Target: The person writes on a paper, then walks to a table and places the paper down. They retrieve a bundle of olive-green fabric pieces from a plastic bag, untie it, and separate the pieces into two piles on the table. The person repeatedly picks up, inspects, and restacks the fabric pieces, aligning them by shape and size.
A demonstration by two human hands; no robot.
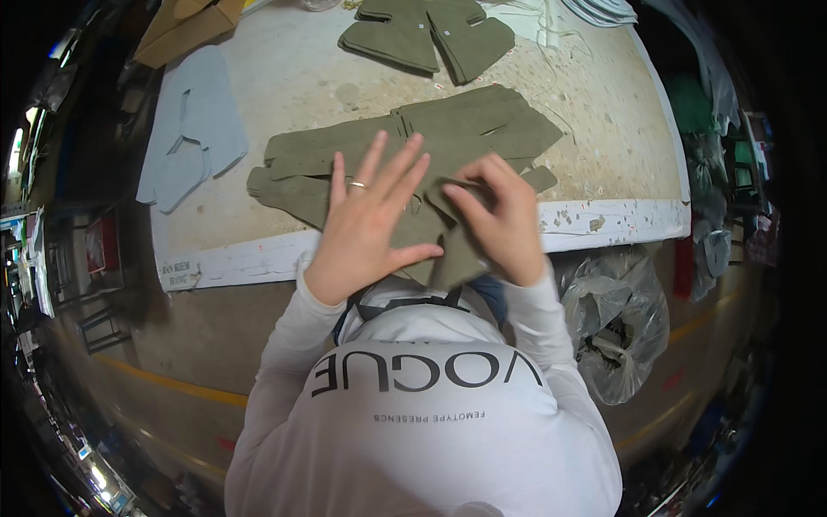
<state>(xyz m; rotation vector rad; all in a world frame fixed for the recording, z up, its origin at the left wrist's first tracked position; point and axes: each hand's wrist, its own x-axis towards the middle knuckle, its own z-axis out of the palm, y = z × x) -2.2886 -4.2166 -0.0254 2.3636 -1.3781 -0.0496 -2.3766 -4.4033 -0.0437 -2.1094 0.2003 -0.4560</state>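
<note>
Olive-green cut fabric pieces (301,148) lie layered on the worktable in front of me. My left hand (369,211) rests flat on the nearer piece with its fingers spread, a ring on one finger. With thumb and fingers pinched, my right hand (500,215) grips an olive fabric piece (461,255) and lifts part of it in a fold. That piece hangs over the table's near edge toward my lap. Under my hands, part of the fabric is hidden.
More olive pieces (435,39) lie at the table's far side. Pale grey pattern templates (194,129) are at the left, below a cardboard box (185,30). White material (599,9) sits at the far right. A clear plastic bag (616,323) stands beside the table's white edge (603,220).
</note>
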